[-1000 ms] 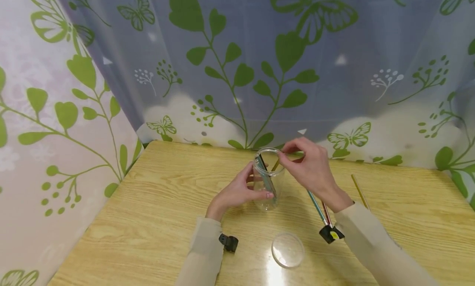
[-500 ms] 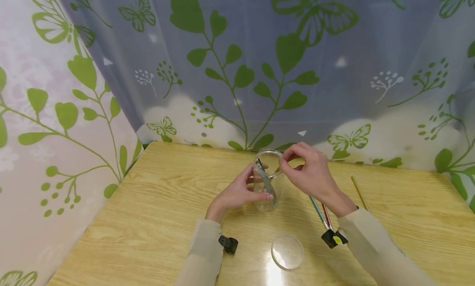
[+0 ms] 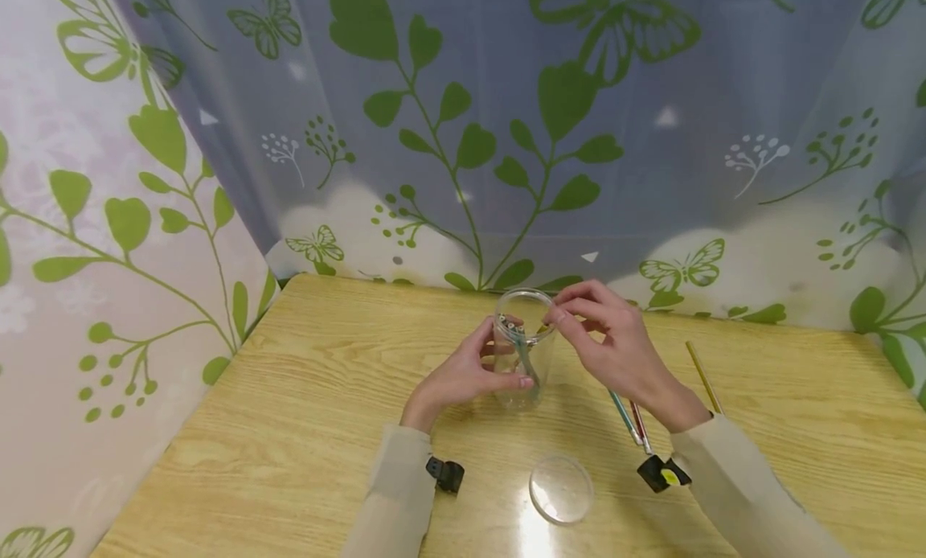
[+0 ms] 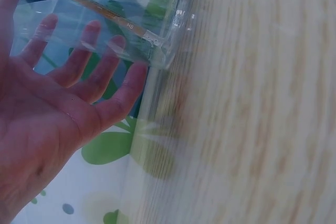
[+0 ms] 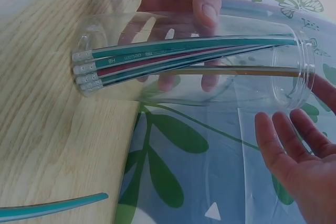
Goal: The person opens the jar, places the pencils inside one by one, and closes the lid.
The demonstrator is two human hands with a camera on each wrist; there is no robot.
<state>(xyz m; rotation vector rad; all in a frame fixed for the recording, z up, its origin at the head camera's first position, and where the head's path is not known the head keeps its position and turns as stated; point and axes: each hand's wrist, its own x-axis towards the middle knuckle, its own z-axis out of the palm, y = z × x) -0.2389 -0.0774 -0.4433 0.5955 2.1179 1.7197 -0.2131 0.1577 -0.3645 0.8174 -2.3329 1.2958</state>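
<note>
My left hand [image 3: 470,373] grips a clear plastic jar [image 3: 538,365] that stands on the wooden table, thumb in front and fingers behind. Inside lean several pencils [image 5: 157,56], teal, red and dark, with their eraser ends at the jar's bottom. A yellow pencil [image 5: 236,71] slants apart from that bundle, its eraser end at the bottom and its other end at the rim. My right hand [image 3: 611,345] is at the rim's right side, with thumb and index fingertips beside the yellow pencil's end. In the right wrist view, its other fingers [image 5: 278,140] are spread below the rim.
A round clear lid [image 3: 560,490] lies in front of the jar. To the right, a teal pencil [image 3: 624,417], a red pencil [image 3: 640,425] and another yellow pencil [image 3: 703,377] lie on the table [image 3: 289,429]. Leaf-patterned curtains [image 3: 434,244] hang behind and at the left.
The yellow pencil has dropped lower into the jar from the right hand's fingertips. The right hand has shifted slightly right, its fingers loosening. The bundle's upper ends have spread; the left hand stays put.
</note>
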